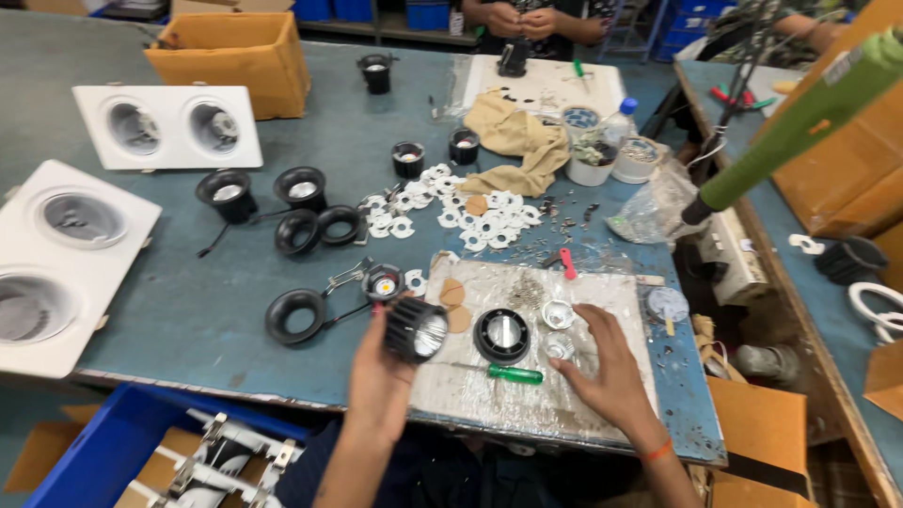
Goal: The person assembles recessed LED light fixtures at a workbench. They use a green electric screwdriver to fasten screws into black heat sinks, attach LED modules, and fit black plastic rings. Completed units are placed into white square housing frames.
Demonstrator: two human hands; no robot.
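Hands working beside green screwdriver (514, 373): left hand (378, 369) gripping black lamp housing (415, 329), right hand (607, 370) spread flat; small reflector (559, 314) risks being knocked away.

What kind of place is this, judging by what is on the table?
Probably a small workshop that assembles recessed ceiling lights. The left hand holds a black finned lamp body, white double-lamp frames lie on the blue worktable, and a heap of small white ring parts sits mid-table.

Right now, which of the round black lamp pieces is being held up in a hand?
The ribbed black lamp body in the left hand. It is lifted and tilted, while the other black lamp pieces lie on the table.
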